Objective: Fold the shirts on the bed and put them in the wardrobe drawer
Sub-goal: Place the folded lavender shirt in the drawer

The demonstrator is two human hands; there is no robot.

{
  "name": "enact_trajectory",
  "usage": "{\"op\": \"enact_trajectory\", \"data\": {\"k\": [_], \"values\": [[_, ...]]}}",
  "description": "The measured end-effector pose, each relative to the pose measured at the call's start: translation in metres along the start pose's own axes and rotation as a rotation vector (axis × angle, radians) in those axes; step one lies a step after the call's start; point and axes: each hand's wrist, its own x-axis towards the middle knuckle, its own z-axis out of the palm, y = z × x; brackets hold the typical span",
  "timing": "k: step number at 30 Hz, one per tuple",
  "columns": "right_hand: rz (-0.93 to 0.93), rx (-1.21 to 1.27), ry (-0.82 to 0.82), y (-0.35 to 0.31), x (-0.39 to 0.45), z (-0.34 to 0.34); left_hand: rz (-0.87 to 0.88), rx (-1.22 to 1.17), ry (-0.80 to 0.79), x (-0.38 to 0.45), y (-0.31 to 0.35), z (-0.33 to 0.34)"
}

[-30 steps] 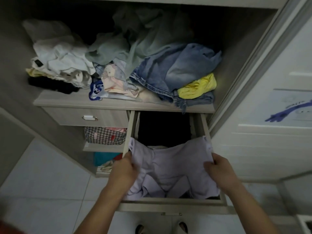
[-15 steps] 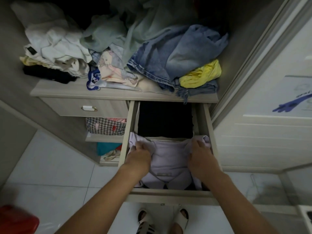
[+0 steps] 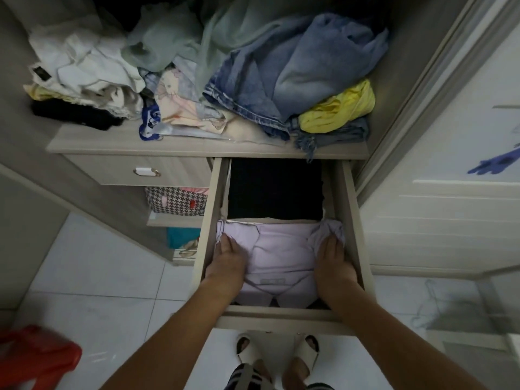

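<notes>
A folded pale lilac shirt (image 3: 281, 254) lies in the near half of the open wardrobe drawer (image 3: 350, 220). Behind it in the same drawer sits a folded black garment (image 3: 274, 190). My left hand (image 3: 226, 260) rests flat on the shirt's left side, fingers spread toward its far left corner. My right hand (image 3: 333, 261) lies flat on the right side, fingertips touching the bunched far right corner. Neither hand pinches the cloth. The shirt's near edge is partly hidden behind the drawer front.
A shelf (image 3: 197, 146) above the drawer holds a loose heap of clothes: white (image 3: 84, 66), blue denim (image 3: 295, 71), yellow (image 3: 337, 108). A shut drawer (image 3: 140, 171) sits at left. A red object (image 3: 36, 358) lies on the tiled floor. A white wardrobe door (image 3: 450, 220) stands at right.
Both hands lowered the lilac shirt into the drawer, then slid outward from its far edge to its two sides and now lie flat on it. The camera has tilted down.
</notes>
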Motion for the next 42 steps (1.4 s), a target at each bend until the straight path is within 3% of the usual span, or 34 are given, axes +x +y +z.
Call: {"op": "enact_trajectory", "data": {"k": [2, 5, 11, 14, 17, 20, 22, 25, 27, 31, 36, 42], "values": [[-0.063, -0.17, 0.011, 0.004, -0.008, -0.003, 0.059, 0.128, 0.091, -0.01, 0.0, -0.001], [-0.144, -0.245, -0.053, 0.01, -0.015, -0.008, 0.034, 0.215, -0.006, -0.022, -0.005, -0.003], [-0.207, -0.062, -0.309, 0.018, 0.003, -0.021, 0.136, 0.078, -0.218, -0.015, -0.012, -0.005], [-0.206, 0.044, -0.361, 0.023, 0.007, -0.023, 0.141, 0.078, -0.242, -0.012, -0.013, -0.006], [-0.179, 0.132, -0.257, 0.017, 0.008, -0.023, 0.107, 0.017, -0.102, -0.013, -0.008, -0.006], [-0.126, 0.194, -0.03, 0.004, 0.014, -0.024, 0.064, -0.266, 0.114, -0.001, 0.004, -0.015], [-0.088, 0.198, 0.032, 0.003, 0.022, -0.022, -0.022, -0.449, 0.093, 0.011, 0.008, -0.021], [-0.029, 0.393, -0.021, 0.012, 0.033, -0.009, -0.038, -0.551, -0.031, 0.024, 0.002, -0.015], [-0.016, 0.446, -0.039, 0.013, 0.035, 0.001, -0.034, -0.618, -0.03, 0.026, -0.004, -0.004], [-0.008, 0.546, -0.036, 0.011, 0.033, 0.01, -0.033, -0.856, 0.082, 0.023, -0.011, 0.007], [-0.011, 0.916, 0.135, 0.012, 0.011, -0.003, -0.043, -1.052, 0.127, 0.006, -0.016, 0.001], [-0.055, 1.421, 0.314, 0.028, -0.054, -0.026, 0.162, -1.503, 0.38, -0.05, 0.016, -0.008]]}}
